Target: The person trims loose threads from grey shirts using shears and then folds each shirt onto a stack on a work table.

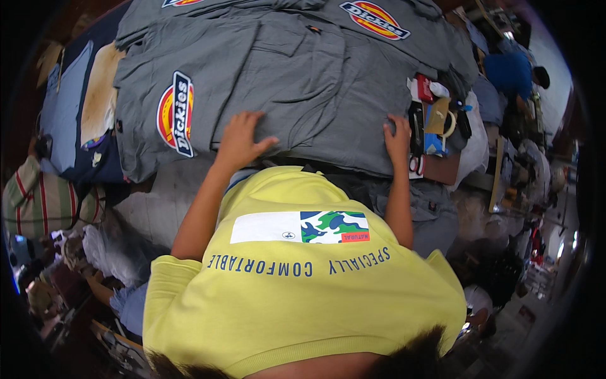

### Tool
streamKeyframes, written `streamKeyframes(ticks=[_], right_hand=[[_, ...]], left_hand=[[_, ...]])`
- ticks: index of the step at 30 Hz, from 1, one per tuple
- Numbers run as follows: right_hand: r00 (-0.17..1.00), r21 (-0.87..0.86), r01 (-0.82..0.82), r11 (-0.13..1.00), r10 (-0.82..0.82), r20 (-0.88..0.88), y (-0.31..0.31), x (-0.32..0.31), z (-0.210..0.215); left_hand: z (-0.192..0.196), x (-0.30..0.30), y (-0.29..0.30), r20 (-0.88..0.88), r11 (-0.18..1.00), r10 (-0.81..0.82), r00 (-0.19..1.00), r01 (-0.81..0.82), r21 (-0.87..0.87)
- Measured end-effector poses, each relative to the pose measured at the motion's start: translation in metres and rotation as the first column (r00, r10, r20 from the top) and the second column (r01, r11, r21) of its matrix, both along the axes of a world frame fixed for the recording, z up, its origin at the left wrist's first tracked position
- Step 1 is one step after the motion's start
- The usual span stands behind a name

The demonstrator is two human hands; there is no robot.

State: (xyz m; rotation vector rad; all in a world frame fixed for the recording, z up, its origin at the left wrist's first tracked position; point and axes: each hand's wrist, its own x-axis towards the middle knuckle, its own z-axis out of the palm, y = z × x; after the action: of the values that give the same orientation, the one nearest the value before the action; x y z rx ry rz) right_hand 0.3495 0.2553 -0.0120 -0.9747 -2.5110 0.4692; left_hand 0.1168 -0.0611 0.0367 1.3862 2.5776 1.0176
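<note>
Yellow shirt [303, 284]; hands (flat) on grey garment [315, 82].

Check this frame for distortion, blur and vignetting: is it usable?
Head view: strong fisheye bending, black vignette at the corners. Both hands, left hand and right hand, lie flat and sharp on the grey garment; clutter at the right rim is smeared and dim.

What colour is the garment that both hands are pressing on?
The garment is plain grey, seen in the head view, under the left hand and right hand.
</note>
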Motion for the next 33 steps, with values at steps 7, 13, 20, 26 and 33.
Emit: streamKeyframes(ticks=[7,13,20,26,33], right_hand=[[0.989,-0.199,0.074,0.977,-0.098,-0.114,-0.074,0.012,0.033],[0.759,-0.148,-0.65,0.745,0.641,-0.11,-0.146,-0.074,0.04],[0.814,-0.568,-0.58,0.583,0.437,-0.383,-0.124,-0.104,0.041],[0.316,-0.51,-0.733,0.45,-0.438,-0.841,-0.051,-0.048,0.152],[0.285,-0.137,-0.138,0.981,-0.093,-0.954,-0.045,0.015,0.21]], left_hand=[[-0.012,0.066,0.077,0.607,0.835,-0.495,0.622,0.535,0.132],[0.022,0.043,0.064,0.541,0.937,-0.277,0.794,0.098,0.336],[-0.024,-0.021,-0.003,0.327,0.963,-0.089,0.941,-0.003,0.269],[-0.027,-0.002,-0.008,-0.138,0.997,0.071,0.988,-0.073,-0.016],[-0.001,0.0,-0.013,-0.247,0.997,-0.081,0.966,0.074,-0.039]])
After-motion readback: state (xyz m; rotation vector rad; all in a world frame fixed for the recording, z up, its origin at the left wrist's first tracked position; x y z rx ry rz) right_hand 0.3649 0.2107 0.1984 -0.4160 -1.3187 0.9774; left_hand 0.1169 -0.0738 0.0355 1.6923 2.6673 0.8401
